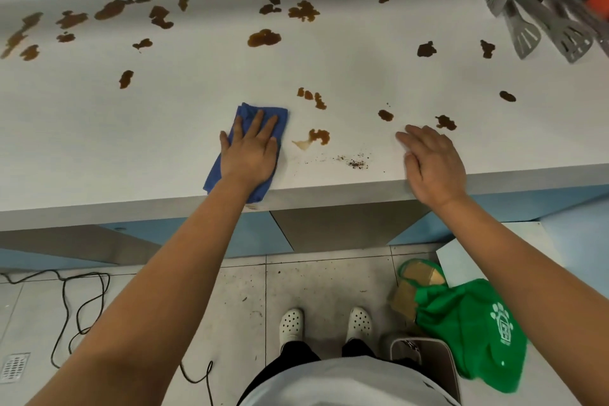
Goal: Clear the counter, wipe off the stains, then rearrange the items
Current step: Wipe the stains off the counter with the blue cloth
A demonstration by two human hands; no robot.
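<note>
Spreading across the white counter (pixel 99 128) (tiled floor (pixel 230 300) below): brown stains (pixel 263 38).

No readable words or numbers are showing anywhere. The green bag (pixel 474 330) on the floor is carrying a white printed emblem, a paw-like shape with a boxed symbol inside, but its characters are too small and blurred to read.
</note>
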